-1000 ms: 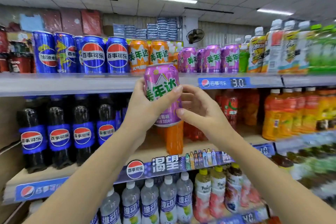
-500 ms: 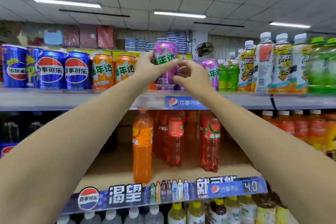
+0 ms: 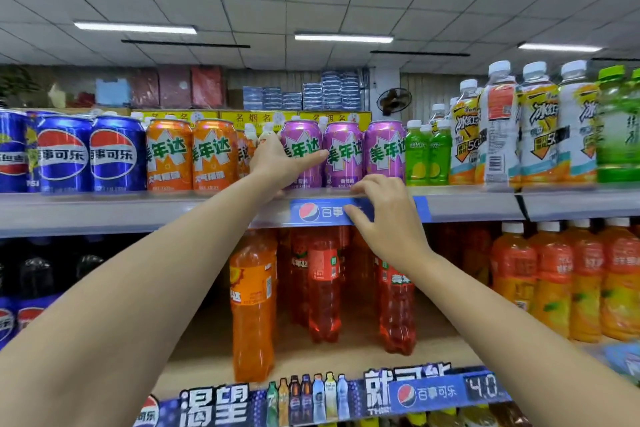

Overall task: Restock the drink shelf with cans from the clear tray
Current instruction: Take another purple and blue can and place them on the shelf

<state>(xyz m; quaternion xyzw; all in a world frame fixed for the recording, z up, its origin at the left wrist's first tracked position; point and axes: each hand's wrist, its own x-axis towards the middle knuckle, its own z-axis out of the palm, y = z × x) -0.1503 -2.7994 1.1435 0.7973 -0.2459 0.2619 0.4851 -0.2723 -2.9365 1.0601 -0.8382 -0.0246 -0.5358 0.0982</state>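
Head view: your left hand (image 3: 282, 163) is wrapped around the left flank of the purple can (image 3: 300, 152), thumb laid across its front label, the other fingers out of sight behind it. Your right hand (image 3: 384, 215) is off the can, fingers loosely spread and resting on the front lip of the top shelf (image 3: 138, 210), covering part of the blue price strip (image 3: 313, 212).

Step in hand, as I read it: seating the can. It stands upright at the shelf's front edge, leftmost of three matching purple cans, just beside its purple neighbour (image 3: 343, 153). Whether the two touch is hard to tell; your thumb covers the seam.

Next move, by my judgement: let go with the left hand without dragging the can forward or turning its label, then go back to the clear tray for another. The tray is not in view.

Look of the can: glossy purple, green characters on a white burst, small print near the base, label facing out. Orange cans (image 3: 192, 154) stand to its left with a gap between; something sits deeper in that gap, half hidden by your hand. Green bottles (image 3: 427, 158) stand to the right of the purple row.
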